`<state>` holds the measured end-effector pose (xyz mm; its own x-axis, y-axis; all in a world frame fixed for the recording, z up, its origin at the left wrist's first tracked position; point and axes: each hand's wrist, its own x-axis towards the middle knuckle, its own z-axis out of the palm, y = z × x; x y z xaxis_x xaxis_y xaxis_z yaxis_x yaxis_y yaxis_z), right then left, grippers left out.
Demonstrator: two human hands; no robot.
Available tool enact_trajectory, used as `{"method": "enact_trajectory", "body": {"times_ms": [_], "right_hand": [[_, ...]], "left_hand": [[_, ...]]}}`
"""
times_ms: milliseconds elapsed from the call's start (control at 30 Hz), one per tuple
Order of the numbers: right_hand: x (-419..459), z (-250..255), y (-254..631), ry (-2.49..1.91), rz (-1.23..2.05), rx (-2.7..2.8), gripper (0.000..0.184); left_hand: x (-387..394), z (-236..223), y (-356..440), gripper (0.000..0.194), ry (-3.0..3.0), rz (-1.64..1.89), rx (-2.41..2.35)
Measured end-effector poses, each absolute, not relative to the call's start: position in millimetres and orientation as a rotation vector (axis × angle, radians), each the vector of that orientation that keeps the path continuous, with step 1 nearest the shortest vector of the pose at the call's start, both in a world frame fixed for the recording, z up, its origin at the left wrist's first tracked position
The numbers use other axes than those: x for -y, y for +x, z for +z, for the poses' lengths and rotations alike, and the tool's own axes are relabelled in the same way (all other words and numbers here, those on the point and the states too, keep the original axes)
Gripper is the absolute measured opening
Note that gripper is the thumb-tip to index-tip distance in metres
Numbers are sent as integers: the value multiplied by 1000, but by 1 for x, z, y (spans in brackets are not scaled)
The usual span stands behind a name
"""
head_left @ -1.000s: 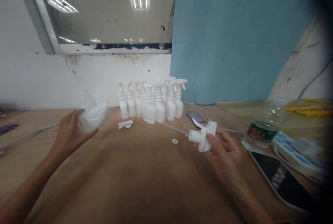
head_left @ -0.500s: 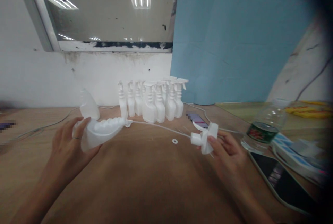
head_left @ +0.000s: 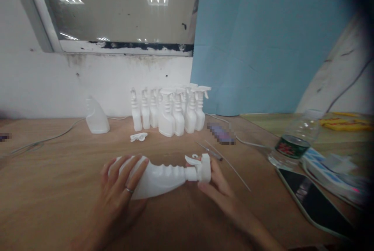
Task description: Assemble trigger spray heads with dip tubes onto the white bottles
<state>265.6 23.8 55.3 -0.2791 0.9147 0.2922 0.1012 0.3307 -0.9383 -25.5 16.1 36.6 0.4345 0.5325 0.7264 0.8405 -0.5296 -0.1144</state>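
Note:
A white spray bottle (head_left: 163, 179) lies on its side, held low over the table with its neck pointing right. My left hand (head_left: 122, 183) wraps its fingers over the bottle's base end. At the neck, my right hand (head_left: 217, 183) grips the white trigger sprayer head (head_left: 204, 168), whose collar meets the bottle mouth. Whether the collar is screwed on I cannot tell. The dip tube is out of sight. Beyond my hands lie a loose white plastic part (head_left: 138, 137) and a small white ring (head_left: 195, 156), partly hidden by the trigger.
Several white spray bottles (head_left: 166, 120) with heads stand near the wall; a headless bottle (head_left: 97, 118) stands left. To the right are a screwdriver-like tool (head_left: 214, 153), a thin tube (head_left: 235, 171), a phone (head_left: 312, 200), a water bottle (head_left: 293, 146) and a power strip (head_left: 330, 173).
My hands have come together, bringing sprayer head and bottle into contact; the dip tube between them no longer shows. The loose white part now shows behind the bottle.

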Motion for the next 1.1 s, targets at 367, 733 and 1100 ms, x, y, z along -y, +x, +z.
{"method": "enact_trajectory", "body": {"times_ms": [367,733,1100], "right_hand": [[-24,50,265,-979,1157,1551,59],[-24,41,265,-1127,785,1681,60],[-20,41,262,-1158,880,1696,54]], "left_hand": [[-15,38,-30,78,-2330,-959,1108],[-14,35,-28,78,-2327,-959,1119],[-14,34,-27,76,-2345,-961,1148]]}}
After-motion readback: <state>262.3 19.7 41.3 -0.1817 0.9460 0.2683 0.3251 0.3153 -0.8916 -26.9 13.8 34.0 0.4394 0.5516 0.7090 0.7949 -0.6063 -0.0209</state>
